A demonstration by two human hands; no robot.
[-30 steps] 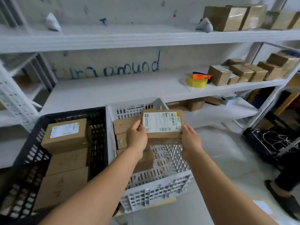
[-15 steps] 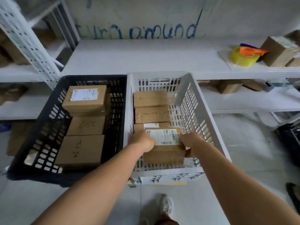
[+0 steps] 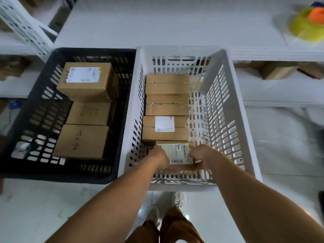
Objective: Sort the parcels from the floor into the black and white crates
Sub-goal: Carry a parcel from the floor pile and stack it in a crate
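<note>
Parcel (image 3: pixel 177 153) gripped between both curled hands, low inside white crate (image 3: pixel 226 95).

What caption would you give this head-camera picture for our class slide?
Both hands, left and right, lower a labelled parcel into the white crate, beside the black crate.

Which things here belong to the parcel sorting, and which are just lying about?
Job: labelled parcel held by left hand and right hand; white crate; black crate; parcels already inside both.

Lying about: yellow tape roll on shelf; boxes on lower shelf.
</note>
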